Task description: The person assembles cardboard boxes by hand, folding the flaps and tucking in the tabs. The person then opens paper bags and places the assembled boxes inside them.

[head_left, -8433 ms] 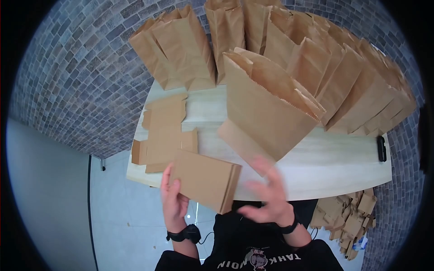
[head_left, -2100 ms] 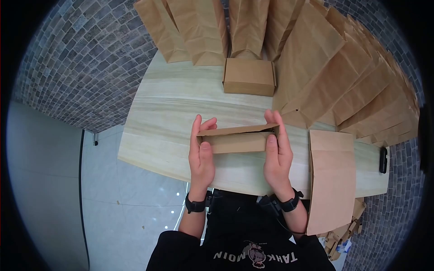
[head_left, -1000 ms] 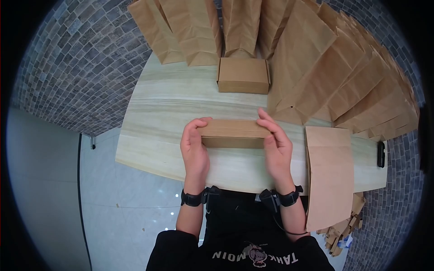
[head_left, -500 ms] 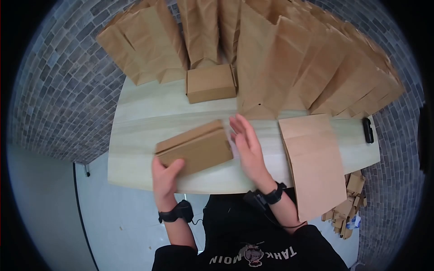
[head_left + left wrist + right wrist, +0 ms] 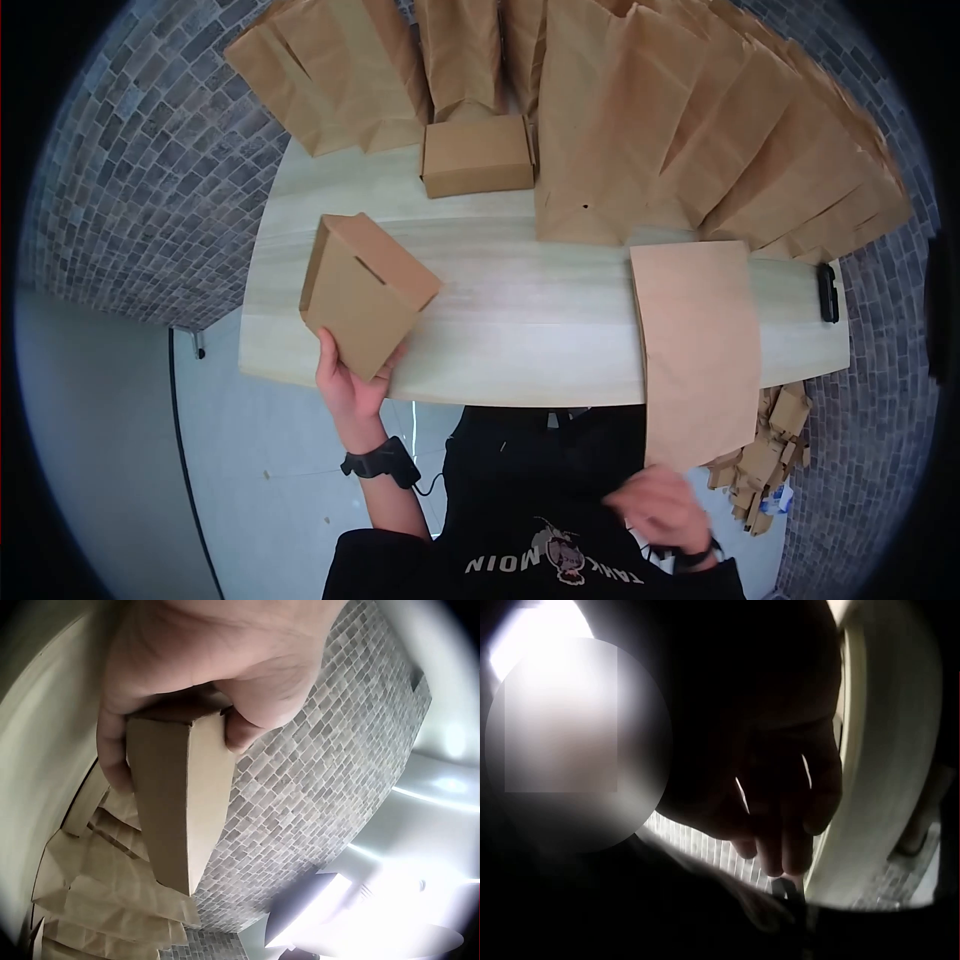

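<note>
Near the table's left front edge, my left hand (image 5: 352, 385) grips a small brown cardboard box (image 5: 352, 310) by its lower end and holds it tilted. In the left wrist view, fingers and thumb of the left hand (image 5: 217, 660) lie on opposite sides of the box (image 5: 176, 795). My right hand (image 5: 662, 508), blurred, is in front of the shirt, just below a flat paper bag (image 5: 700, 340) that overhangs the front edge. The dark right wrist view shows the right hand (image 5: 772, 780) with loosely hanging fingers and no visible object in them.
A second cardboard box (image 5: 478, 158) sits at the back of the table (image 5: 520, 350). Standing paper bags (image 5: 620, 130) line the back and right. A black object (image 5: 828, 293) lies at the right edge. Flattened cardboard (image 5: 765, 455) is piled on the floor at right.
Both hands were around the box; the right let go and has moved down towards the body. The left has turned the box and carried it left. The earlier unfolded cardboard is gone from the table.
</note>
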Action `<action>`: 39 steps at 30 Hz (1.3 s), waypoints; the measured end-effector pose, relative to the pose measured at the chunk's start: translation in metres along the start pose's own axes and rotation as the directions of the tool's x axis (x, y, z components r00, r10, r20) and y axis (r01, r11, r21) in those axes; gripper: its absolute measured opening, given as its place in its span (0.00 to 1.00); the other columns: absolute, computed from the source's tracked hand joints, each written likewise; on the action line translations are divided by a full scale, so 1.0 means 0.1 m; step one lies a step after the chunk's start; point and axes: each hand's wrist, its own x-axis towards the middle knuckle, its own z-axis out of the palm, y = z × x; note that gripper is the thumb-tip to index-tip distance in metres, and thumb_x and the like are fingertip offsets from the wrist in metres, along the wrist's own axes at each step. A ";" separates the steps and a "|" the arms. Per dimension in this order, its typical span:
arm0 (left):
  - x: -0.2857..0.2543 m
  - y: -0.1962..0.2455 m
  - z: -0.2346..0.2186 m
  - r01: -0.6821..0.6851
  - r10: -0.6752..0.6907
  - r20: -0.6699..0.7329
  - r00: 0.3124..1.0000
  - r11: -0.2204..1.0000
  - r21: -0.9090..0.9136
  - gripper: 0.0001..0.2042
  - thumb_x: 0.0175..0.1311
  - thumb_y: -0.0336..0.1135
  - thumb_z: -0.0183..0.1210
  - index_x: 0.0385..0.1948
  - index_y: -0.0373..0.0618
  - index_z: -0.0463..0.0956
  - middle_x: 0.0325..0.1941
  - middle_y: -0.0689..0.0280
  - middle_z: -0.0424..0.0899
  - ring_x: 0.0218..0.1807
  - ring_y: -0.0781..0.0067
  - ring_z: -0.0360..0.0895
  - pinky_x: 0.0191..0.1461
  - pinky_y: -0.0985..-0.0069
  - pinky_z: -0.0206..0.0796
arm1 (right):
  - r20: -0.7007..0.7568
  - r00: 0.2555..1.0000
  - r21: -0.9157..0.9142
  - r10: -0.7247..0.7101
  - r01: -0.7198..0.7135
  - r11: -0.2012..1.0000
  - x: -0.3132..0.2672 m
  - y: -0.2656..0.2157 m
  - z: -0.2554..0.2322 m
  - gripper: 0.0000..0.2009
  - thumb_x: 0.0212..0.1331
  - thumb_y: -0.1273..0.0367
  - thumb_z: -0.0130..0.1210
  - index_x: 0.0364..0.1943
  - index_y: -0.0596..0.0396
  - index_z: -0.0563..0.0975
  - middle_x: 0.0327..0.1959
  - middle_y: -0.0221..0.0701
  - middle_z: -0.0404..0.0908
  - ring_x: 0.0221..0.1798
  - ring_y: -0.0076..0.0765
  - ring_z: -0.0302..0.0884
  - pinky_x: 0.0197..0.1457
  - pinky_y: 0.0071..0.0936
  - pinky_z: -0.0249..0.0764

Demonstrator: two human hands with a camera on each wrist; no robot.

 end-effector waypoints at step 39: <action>-1.36 0.86 0.65 -0.760 0.721 0.294 0.627 0.484 0.433 0.28 0.58 0.35 0.67 0.58 0.36 0.64 0.60 0.53 0.75 0.59 0.59 0.76 0.63 0.63 0.67 | -0.028 0.976 -0.272 0.217 -0.217 0.938 1.79 -1.40 -0.62 0.06 0.61 0.74 0.49 0.38 0.63 0.73 0.24 0.52 0.76 0.30 0.64 0.75 0.33 0.50 0.72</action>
